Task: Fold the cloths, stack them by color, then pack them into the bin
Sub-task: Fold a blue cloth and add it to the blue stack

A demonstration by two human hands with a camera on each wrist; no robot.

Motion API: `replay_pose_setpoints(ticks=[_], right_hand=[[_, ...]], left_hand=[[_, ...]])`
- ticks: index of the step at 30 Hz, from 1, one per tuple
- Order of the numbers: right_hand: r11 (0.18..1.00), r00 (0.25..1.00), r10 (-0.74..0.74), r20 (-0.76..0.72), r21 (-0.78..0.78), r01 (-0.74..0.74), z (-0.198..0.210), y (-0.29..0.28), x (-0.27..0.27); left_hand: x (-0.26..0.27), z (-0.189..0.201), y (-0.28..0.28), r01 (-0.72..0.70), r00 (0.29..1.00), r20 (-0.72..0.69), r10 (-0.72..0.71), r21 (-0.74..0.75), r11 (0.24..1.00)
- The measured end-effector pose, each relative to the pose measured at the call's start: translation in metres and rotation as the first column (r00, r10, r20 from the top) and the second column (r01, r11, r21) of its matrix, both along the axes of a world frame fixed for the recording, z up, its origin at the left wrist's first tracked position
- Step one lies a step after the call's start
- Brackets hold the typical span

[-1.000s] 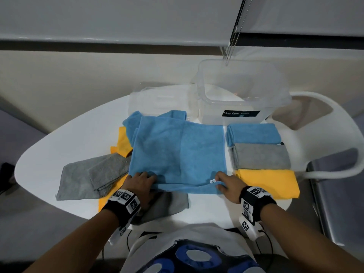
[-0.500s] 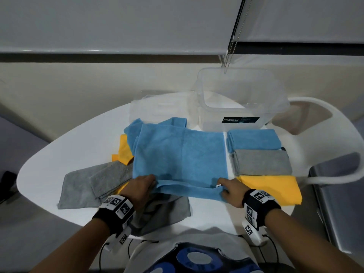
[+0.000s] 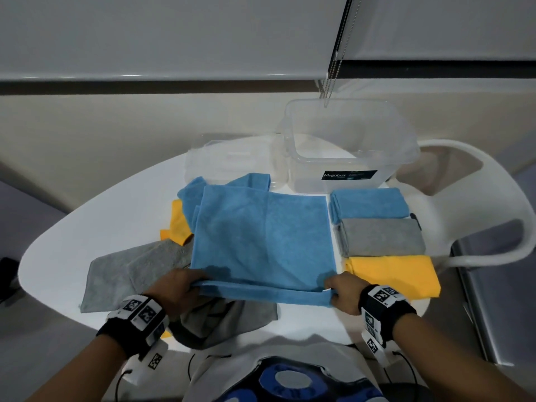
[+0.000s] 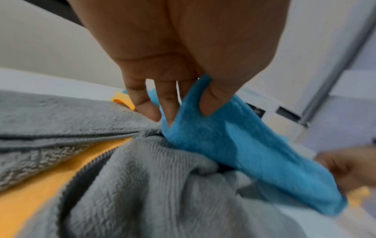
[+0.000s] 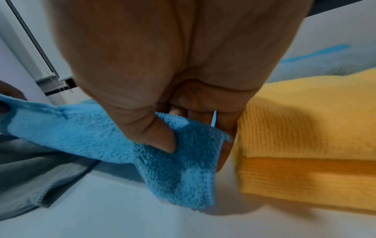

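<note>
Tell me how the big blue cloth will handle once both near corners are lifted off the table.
Probably floppy: the blue cloth already sags between the left hand and right hand. Likely light, since a fingers pinch holds its corner. Its fuzzy pile should grip rather than slip, and may drag the grey cloth beneath it.

Bare table [image 3: 87, 227] left; bin [image 3: 348, 152] and 3 folded cloths [image 3: 380, 236] crowd right.

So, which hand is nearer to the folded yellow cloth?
Right. The right hand is beside the folded yellow cloth; the left hand is across the blue cloth.
</note>
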State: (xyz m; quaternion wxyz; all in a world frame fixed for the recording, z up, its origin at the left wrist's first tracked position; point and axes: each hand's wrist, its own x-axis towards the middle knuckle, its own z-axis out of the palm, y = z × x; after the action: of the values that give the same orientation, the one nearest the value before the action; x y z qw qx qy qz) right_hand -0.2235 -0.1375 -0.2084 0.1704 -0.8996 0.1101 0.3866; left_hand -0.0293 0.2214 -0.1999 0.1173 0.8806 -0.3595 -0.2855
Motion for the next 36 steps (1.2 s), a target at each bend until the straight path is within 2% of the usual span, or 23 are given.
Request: replay_pose_setpoints(ticks=[3,9,16,20,22,24,27,28,29,31,33,36], right_hand=[[1.000,1.000,-0.001,-0.008,-0.001,0.001,0.001,0.001,0.003],[0.988,0.976,-0.134,0.172,0.102,0.117,0.002,-0.004,0.011],[0.949,0.911,-0.310,0.273,0.143,0.281,-0.008,-0.019,0.013],[0.885,0.820,-0.456,0.346,0.272,0.378,-0.003,-0.025,0.013],[0.830,0.756,-0.543,0.365,0.371,0.417,0.005,-0.030,0.016],[0.747,0.669,-0.644,0.370,0.492,0.447,0.019,-0.038,0.021],[0.540,0.487,-0.815,0.314,0.717,0.442,0.060,-0.040,0.032],[0.506,0.450,-0.836,0.313,0.756,0.415,0.074,-0.041,0.036],[0.482,0.410,-0.853,0.323,0.789,0.381,0.091,-0.039,0.040],[0.483,0.367,-0.854,0.369,0.825,0.294,0.125,-0.038,0.044],[0.480,0.324,-0.855,0.405,0.854,0.202,0.155,-0.037,0.045],[0.428,0.244,-0.887,0.392,0.896,0.116,0.184,-0.044,0.045]], left_hand=[[0.008,0.005,0.012,-0.166,0.983,-0.096,0.159,-0.071,0.984],[0.020,-0.001,0.016,-0.374,0.926,-0.125,0.356,-0.169,0.912],[0.026,-0.013,0.016,-0.444,0.896,-0.072,0.438,-0.184,0.877],[0.029,-0.018,0.017,-0.445,0.895,-0.122,0.428,-0.210,0.870],[0.034,-0.009,0.019,-0.438,0.899,-0.164,0.407,-0.278,0.855],[0.039,0.014,0.016,-0.458,0.889,-0.211,0.407,-0.409,0.789],[0.044,0.065,0.003,-0.485,0.873,-0.295,0.388,-0.603,0.634],[0.044,0.085,-0.001,-0.483,0.875,-0.327,0.358,-0.647,0.590],[0.045,0.102,-0.005,-0.494,0.869,-0.358,0.341,-0.670,0.554],[0.044,0.136,-0.010,-0.521,0.853,-0.405,0.329,-0.703,0.484],[0.044,0.164,-0.012,-0.508,0.855,-0.385,0.347,-0.759,0.408],[0.051,0.193,-0.011,-0.477,0.858,-0.359,0.369,-0.822,0.312]])
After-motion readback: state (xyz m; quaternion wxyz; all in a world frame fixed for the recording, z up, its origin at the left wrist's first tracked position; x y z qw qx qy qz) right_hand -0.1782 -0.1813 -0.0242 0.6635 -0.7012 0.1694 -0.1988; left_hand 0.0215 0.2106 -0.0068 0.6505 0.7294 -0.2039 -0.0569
